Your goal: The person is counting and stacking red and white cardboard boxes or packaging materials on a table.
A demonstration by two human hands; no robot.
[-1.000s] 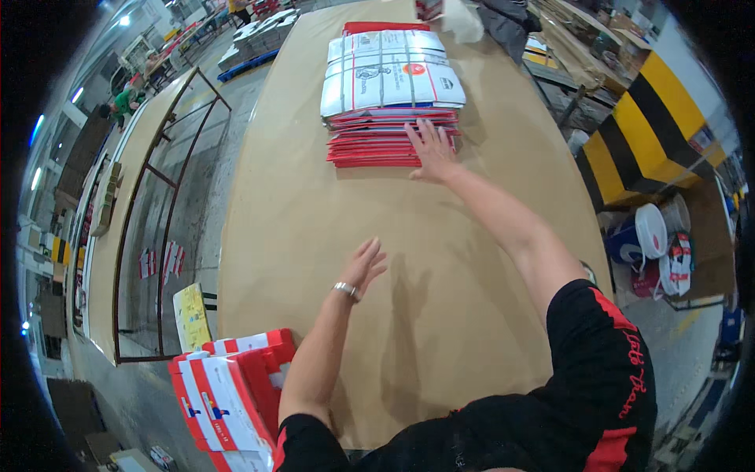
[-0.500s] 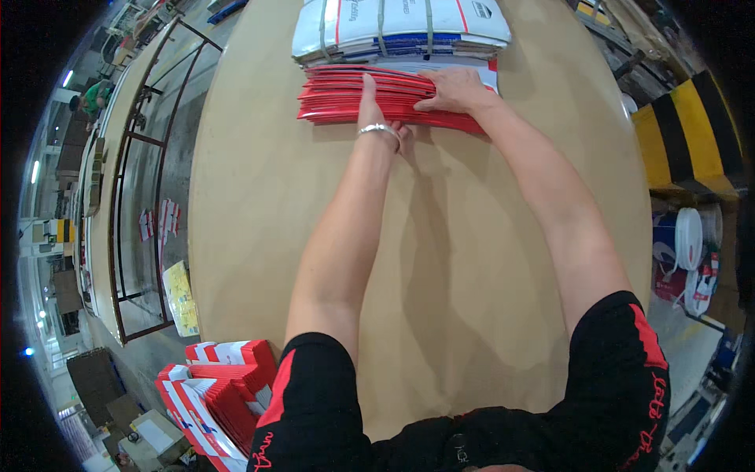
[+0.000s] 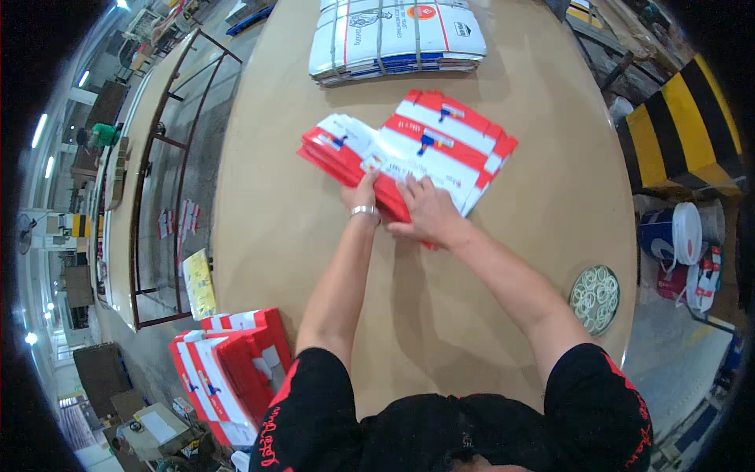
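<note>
A fanned stack of flat red-and-white printed cartons (image 3: 440,145) lies on the brown tabletop, with its printed faces up. Its left part is a thick pile and its right part is spread out at an angle. At the near edge, my left hand (image 3: 362,197) is closed on the pile, thumb on top and the other fingers hidden beneath. Beside it, my right hand (image 3: 429,211) grips the same near edge, its fingers over the top faces and its thumb pointing left.
A strapped bundle of white printed sheets (image 3: 397,35) sits at the far end. More red-and-white cartons (image 3: 236,377) are stacked at lower left. A round dish of pale rings (image 3: 595,300) rests near the right edge. A yellow-and-black striped block (image 3: 684,130) stands beyond.
Both hands have brought the carton stack nearer, away from the strapped bundle. Its printed faces now show where red edges showed before, and it is fanned. The dish of rings has come into view.
</note>
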